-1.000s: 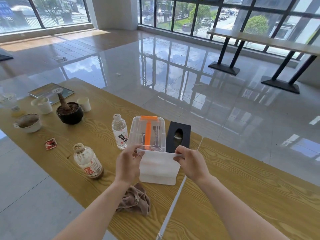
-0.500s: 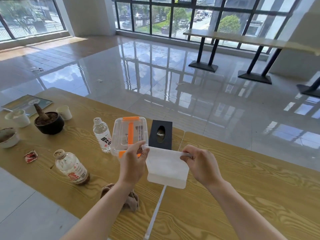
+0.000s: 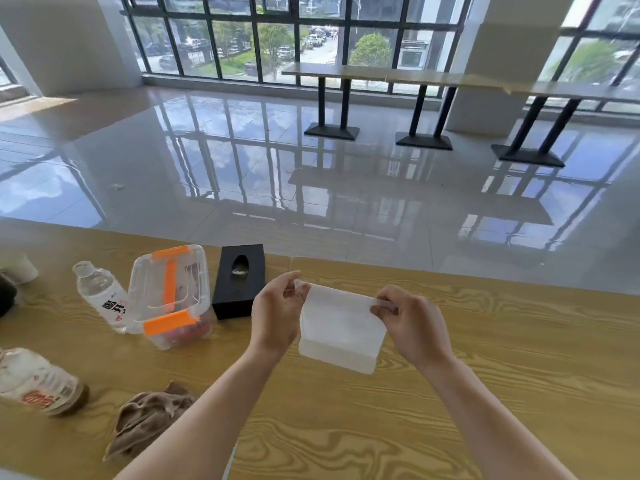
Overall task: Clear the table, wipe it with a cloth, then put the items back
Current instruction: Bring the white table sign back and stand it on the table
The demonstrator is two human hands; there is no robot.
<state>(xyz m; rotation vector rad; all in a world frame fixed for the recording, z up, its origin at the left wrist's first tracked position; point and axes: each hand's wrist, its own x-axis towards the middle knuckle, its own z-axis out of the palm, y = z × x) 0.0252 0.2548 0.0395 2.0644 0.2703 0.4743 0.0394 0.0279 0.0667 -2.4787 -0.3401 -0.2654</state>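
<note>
Both hands hold a white tissue pack [image 3: 341,329] just above the wooden table [image 3: 502,358]. My left hand [image 3: 277,313] pinches its upper left corner and my right hand [image 3: 412,323] pinches its upper right corner. A brown cloth [image 3: 149,420] lies crumpled on the table near my left forearm. Left of the pack stand a black tissue box [image 3: 237,282] and a clear plastic box with orange clips [image 3: 171,296]. A clear water bottle [image 3: 102,296] stands beside that box. A bottle with a brown drink [image 3: 38,382] lies near the left edge.
A white cup [image 3: 19,268] and part of a dark pot [image 3: 5,299] show at the far left. A seam between two tabletops runs under my left forearm. Beyond the table lies a glossy tiled floor with a long bench table [image 3: 381,76] by the windows.
The view has swung right, so the table items now sit further left. Both hands have carried the tissue pack to the right, away from the plastic box and over the right tabletop.
</note>
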